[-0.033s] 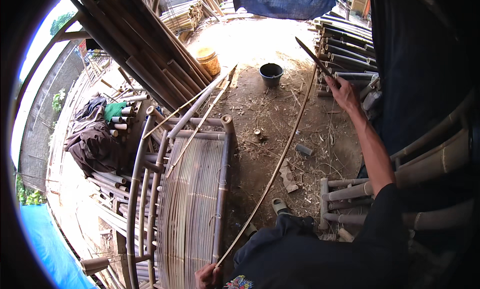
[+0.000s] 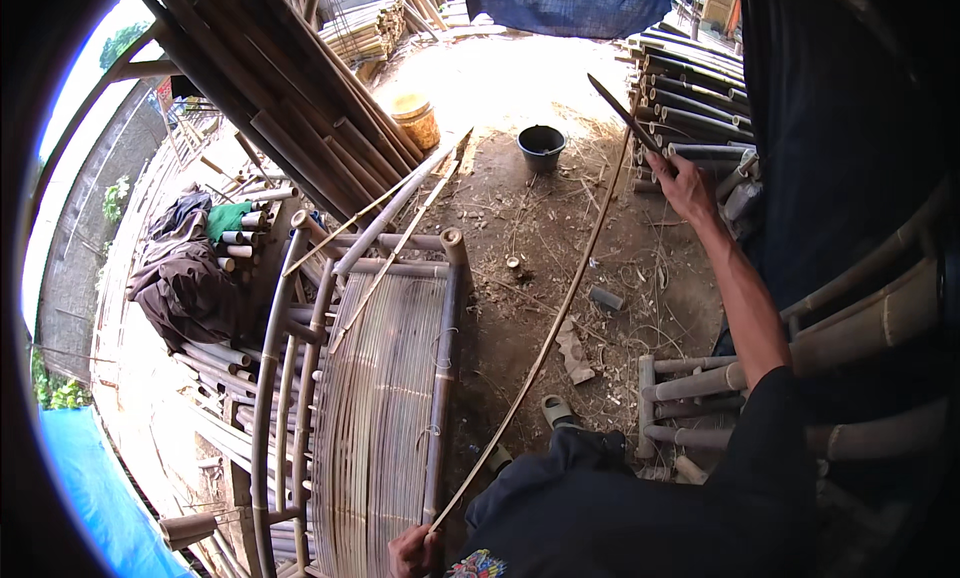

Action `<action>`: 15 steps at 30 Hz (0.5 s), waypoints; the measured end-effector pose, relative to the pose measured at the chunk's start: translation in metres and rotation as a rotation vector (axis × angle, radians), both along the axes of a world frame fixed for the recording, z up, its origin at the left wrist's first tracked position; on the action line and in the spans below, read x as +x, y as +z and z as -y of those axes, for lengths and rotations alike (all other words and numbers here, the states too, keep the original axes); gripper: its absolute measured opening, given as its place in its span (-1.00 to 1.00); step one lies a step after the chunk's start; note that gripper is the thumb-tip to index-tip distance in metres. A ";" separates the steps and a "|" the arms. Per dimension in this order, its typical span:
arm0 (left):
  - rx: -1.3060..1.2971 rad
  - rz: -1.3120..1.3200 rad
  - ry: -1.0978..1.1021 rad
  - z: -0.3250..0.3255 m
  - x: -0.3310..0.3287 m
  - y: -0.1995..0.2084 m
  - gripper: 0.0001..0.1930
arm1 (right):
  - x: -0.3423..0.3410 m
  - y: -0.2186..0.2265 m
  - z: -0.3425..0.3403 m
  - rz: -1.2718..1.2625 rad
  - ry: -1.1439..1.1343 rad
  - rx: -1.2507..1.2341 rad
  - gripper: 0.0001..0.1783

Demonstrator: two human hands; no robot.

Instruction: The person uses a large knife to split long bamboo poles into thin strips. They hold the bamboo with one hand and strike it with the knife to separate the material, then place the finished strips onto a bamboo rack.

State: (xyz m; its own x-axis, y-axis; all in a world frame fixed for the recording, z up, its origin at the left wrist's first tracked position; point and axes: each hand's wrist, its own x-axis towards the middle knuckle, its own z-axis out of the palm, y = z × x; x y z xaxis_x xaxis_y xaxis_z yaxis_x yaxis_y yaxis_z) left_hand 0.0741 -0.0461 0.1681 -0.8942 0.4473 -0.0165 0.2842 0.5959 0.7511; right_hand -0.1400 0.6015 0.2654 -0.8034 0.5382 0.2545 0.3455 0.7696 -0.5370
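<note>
My right hand, arm stretched out to the far right, is closed around the handle of a long dark-bladed knife that points up and left. Low in the view, my left hand grips the near end of a long, thin bamboo strip. The strip slants away from it over the ground, and its far end meets the knife blade close to my right hand. Beside my left hand stands a bamboo bench with a slatted seat; two loose split strips lie across its far end.
Dark bamboo poles lean at the far left, near a yellowish bucket. A black bucket stands on the shaving-strewn ground. More poles are stacked at right, beyond a bamboo frame. Dark cloth lies over poles at left.
</note>
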 end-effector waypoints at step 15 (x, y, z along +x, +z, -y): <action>0.021 0.263 0.076 -0.003 -0.030 -0.033 -0.71 | 0.005 0.017 -0.039 -0.290 -0.156 -0.145 -0.27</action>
State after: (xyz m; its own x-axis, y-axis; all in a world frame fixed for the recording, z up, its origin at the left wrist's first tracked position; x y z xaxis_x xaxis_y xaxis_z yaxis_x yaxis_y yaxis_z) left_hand 0.0437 -0.0430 0.1351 -0.8916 0.3818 -0.2436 0.0330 0.5912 0.8058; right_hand -0.1355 0.6402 0.2820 -0.6146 0.6958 0.3718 0.2695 0.6281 -0.7300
